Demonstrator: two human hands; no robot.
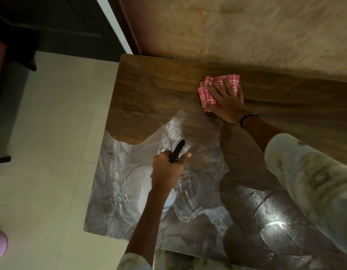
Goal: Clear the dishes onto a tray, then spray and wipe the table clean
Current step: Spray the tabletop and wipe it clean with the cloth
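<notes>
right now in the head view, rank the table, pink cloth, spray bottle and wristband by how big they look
1. table
2. spray bottle, though the left hand and forearm hide much of it, and it is nearer the camera
3. pink cloth, partly under the right hand
4. wristband

The cloth (219,90) lies on the table (149,90) at its far side, under the right hand (226,98); the spray bottle (165,193), in the left hand (166,168), is nearer and to the left.
</notes>
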